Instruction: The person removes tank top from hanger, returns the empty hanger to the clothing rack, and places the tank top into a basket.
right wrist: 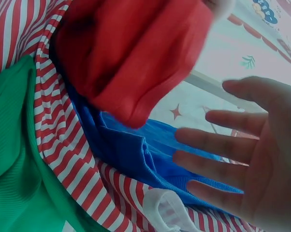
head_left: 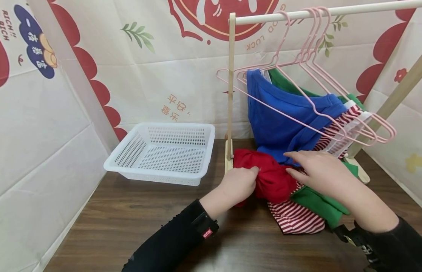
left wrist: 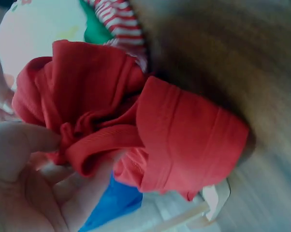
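Note:
My left hand (head_left: 243,183) grips a bunched red garment (head_left: 270,175) on the wooden table (head_left: 129,223); in the left wrist view the fingers (left wrist: 44,159) pinch a fold of the red garment (left wrist: 136,121). My right hand (head_left: 316,170) hovers flat over the pile with straight fingers, holding nothing; its fingers (right wrist: 218,145) are spread above the blue garment (right wrist: 136,145). A blue garment (head_left: 282,117), a red-and-white striped one (head_left: 296,217) and a green one (head_left: 319,204) hang from pink hangers (head_left: 309,60) and spill onto the table.
A white perforated plastic basket (head_left: 163,151) sits on the table to the left of the wooden clothes rack (head_left: 230,94). Printed cloth walls close in the left, back and right sides.

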Demonstrator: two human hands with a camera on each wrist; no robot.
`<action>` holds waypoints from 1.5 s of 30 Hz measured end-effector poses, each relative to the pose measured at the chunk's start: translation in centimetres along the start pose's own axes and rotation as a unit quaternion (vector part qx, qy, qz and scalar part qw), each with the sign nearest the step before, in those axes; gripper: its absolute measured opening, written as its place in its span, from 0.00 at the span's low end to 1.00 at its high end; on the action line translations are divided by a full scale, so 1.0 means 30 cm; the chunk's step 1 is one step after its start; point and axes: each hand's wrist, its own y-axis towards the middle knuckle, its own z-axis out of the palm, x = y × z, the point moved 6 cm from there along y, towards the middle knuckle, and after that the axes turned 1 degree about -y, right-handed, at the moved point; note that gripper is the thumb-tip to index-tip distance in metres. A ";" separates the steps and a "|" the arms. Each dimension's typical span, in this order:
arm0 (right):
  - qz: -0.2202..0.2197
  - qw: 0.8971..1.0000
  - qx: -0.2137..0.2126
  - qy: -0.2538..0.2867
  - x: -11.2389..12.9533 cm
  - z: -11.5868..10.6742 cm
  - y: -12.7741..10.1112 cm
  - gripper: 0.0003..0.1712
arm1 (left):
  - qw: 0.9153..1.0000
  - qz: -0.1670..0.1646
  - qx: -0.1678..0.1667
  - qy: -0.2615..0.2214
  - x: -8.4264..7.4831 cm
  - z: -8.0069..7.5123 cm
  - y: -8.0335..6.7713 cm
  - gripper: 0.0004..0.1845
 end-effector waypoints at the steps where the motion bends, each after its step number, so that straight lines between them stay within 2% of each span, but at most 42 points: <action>1: 0.005 1.000 -0.005 0.002 -0.003 -0.005 0.000 0.26 | 1.000 -0.009 -0.010 -0.018 0.016 -0.016 -0.001 0.03; 3: 0.018 1.000 -0.014 0.002 -0.009 -0.014 0.001 0.25 | 0.997 -0.027 -0.028 -0.065 0.049 -0.048 -0.002 0.08; 5: 0.028 0.999 -0.022 0.004 -0.014 -0.020 0.003 0.24 | 0.989 -0.052 -0.036 -0.131 0.086 -0.070 -0.003 0.15; 7: 0.035 0.999 -0.025 0.007 -0.018 -0.024 0.006 0.23 | 0.974 -0.080 -0.038 -0.208 0.122 -0.089 -0.007 0.19; 9: 0.040 0.999 -0.027 0.011 -0.020 -0.025 0.008 0.22 | 0.950 -0.117 -0.041 -0.287 0.159 -0.098 -0.013 0.20; 11: 0.041 0.999 -0.028 0.016 -0.022 -0.025 0.012 0.22 | 0.917 -0.150 -0.053 -0.365 0.191 -0.106 -0.019 0.19; 13: 0.042 0.999 -0.028 0.020 -0.023 -0.024 0.014 0.21 | 0.880 -0.174 -0.075 -0.436 0.216 -0.117 -0.025 0.19; 15: 0.042 0.998 -0.026 0.024 -0.023 -0.022 0.016 0.21 | 0.827 -0.192 -0.088 -0.521 0.232 -0.125 -0.030 0.19; 16: 0.043 0.998 -0.024 0.027 -0.023 -0.020 0.018 0.21 | 0.797 -0.197 -0.092 -0.564 0.238 -0.131 -0.033 0.19; 20: 0.047 0.998 -0.018 0.033 -0.022 -0.015 0.021 0.21 | 0.685 -0.217 -0.104 -0.687 0.249 -0.166 -0.042 0.18; 22: 0.048 0.998 -0.016 0.034 -0.021 -0.013 0.023 0.21 | 0.652 -0.215 -0.114 -0.718 0.252 -0.197 -0.050 0.17; 23: 0.048 0.998 -0.017 0.034 -0.021 -0.012 0.024 0.21 | 0.641 -0.212 -0.122 -0.728 0.254 -0.214 -0.054 0.17; 25: 0.047 0.998 -0.017 0.036 -0.020 -0.010 0.025 0.22 | 0.621 -0.206 -0.132 -0.745 0.256 -0.246 -0.064 0.17; 27: 0.048 0.998 -0.015 0.036 -0.019 -0.008 0.026 0.22 | 0.609 -0.200 -0.141 -0.754 0.259 -0.270 -0.073 0.17; 30: 0.050 0.998 -0.009 0.037 -0.017 -0.003 0.028 0.22 | 0.609 -0.194 -0.148 -0.755 0.263 -0.281 -0.078 0.17; 33: 0.050 0.998 -0.002 0.039 -0.011 0.007 0.034 0.22 | 0.623 -0.200 -0.142 -0.743 0.266 -0.249 -0.074 0.17; 37: 0.045 0.998 0.005 0.043 -0.003 0.022 0.042 0.22 | 0.656 -0.216 -0.120 -0.713 0.266 -0.167 -0.061 0.18; 39: 0.043 0.998 0.008 0.047 0.002 0.030 0.046 0.22 | 0.680 -0.218 -0.106 -0.692 0.265 -0.125 -0.056 0.18; 41: 0.043 0.998 0.012 0.049 0.005 0.037 0.049 0.22 | 0.718 -0.212 -0.091 -0.657 0.263 -0.093 -0.051 0.19; 42: 0.044 0.998 0.015 0.049 0.007 0.041 0.050 0.22 | 0.745 -0.204 -0.086 -0.630 0.261 -0.084 -0.049 0.19; 45: 0.047 0.997 0.026 0.051 0.010 0.055 0.055 0.23 | 0.849 -0.180 -0.061 -0.494 0.247 -0.069 -0.050 0.21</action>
